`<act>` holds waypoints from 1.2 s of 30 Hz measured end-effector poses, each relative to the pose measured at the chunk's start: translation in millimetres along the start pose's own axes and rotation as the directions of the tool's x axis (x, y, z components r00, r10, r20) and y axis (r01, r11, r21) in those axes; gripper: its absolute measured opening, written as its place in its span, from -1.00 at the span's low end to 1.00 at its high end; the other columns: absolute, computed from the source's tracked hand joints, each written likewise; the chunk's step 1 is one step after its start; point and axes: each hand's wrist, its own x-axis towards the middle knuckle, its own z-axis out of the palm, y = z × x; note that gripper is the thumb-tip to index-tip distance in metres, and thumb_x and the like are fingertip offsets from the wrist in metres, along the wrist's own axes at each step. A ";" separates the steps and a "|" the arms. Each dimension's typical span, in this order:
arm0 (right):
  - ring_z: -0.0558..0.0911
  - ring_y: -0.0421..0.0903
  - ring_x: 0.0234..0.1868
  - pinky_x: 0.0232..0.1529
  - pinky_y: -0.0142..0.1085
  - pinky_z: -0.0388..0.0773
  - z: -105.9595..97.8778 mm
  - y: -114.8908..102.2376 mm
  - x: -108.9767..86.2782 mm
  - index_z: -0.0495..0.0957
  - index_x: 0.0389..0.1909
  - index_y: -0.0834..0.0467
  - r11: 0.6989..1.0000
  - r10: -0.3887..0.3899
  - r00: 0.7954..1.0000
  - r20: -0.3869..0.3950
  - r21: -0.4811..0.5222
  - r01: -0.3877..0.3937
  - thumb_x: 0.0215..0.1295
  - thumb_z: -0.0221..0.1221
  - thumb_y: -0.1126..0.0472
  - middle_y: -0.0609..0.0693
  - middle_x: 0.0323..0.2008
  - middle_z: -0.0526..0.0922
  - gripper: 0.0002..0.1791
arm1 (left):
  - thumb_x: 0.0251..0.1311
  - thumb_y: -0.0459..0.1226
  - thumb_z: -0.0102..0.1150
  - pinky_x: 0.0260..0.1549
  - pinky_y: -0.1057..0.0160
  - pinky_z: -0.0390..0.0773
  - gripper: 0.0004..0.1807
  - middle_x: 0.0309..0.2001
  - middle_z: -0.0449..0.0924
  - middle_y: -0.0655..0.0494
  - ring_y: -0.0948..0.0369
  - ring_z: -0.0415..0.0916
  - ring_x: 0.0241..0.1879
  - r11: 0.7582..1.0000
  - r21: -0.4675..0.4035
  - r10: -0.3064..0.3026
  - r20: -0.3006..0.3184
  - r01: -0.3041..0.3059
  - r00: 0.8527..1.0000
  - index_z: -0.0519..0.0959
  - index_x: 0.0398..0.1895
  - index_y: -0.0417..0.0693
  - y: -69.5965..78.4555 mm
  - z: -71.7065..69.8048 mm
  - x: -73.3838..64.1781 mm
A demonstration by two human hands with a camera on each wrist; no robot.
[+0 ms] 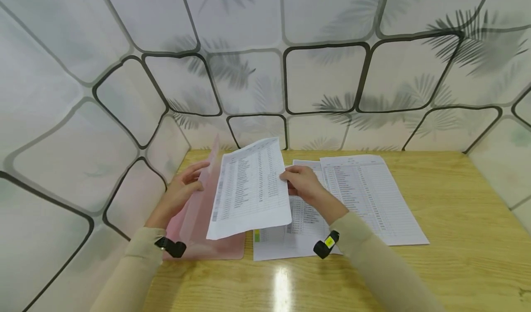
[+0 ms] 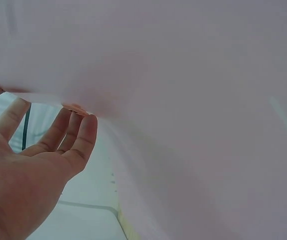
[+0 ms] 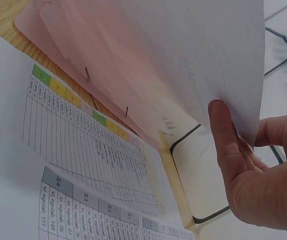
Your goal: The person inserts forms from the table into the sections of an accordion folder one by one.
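A pink translucent folder [image 1: 227, 250] lies on the left of the table with its cover [image 1: 194, 215] raised. My left hand [image 1: 181, 190] touches the outer side of that cover. In the left wrist view, the fingers [image 2: 86, 135] are loosely bent at the edge of the pink cover [image 2: 193, 100]. Between thumb and fingers, my right hand [image 1: 306, 185] pinches the right edge of a printed sheet [image 1: 250, 187]. This sheet is tilted in the air over the folder and the papers. The right wrist view shows its plain back [image 3: 208, 50].
Right of the folder, printed papers [image 1: 298, 243] with green and yellow cells lie flat. Another printed sheet [image 1: 369, 197] overlaps them farther right. The wooden table [image 1: 460, 220] meets a patterned wall covering [image 1: 323, 86] at the back and sides.
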 end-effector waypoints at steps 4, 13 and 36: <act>0.70 -0.18 -0.31 -0.30 -0.38 0.65 4.2 -0.5 0.5 0.56 0.22 0.36 1.000 0.009 1.000 0.001 -0.016 -0.009 0.45 0.18 0.24 0.14 -0.07 0.75 -0.59 | 0.33 -0.40 0.06 0.12 0.14 0.41 -0.31 0.50 0.39 -0.21 -0.15 0.43 0.36 1.000 0.018 -0.020 -0.004 0.020 1.000 0.41 0.55 0.14 0.7 0.4 -0.5; 0.71 -0.18 -0.33 -0.30 -0.37 0.67 16.3 0.7 3.6 0.51 0.30 0.35 1.000 0.015 1.000 0.021 0.006 -0.015 0.46 0.18 0.23 0.17 -0.04 0.75 -0.53 | 0.29 -0.45 0.08 0.00 0.34 0.48 -0.31 0.46 0.44 -0.26 -0.15 0.47 0.32 1.000 -0.004 0.031 -0.007 -0.031 0.999 0.44 0.53 0.05 1.3 -1.1 -0.8; 0.77 -0.09 -0.25 -0.19 -0.23 0.72 53.3 2.8 6.6 0.57 0.26 0.31 0.999 -0.015 0.999 0.043 -0.051 0.017 0.48 0.20 0.17 0.22 -0.01 0.79 -0.56 | 0.25 -0.49 0.07 -0.06 0.37 0.50 -0.31 0.36 0.52 -0.34 -0.13 0.54 0.16 0.999 0.000 0.037 -0.021 -0.037 0.999 0.46 0.50 -0.02 2.5 0.5 0.2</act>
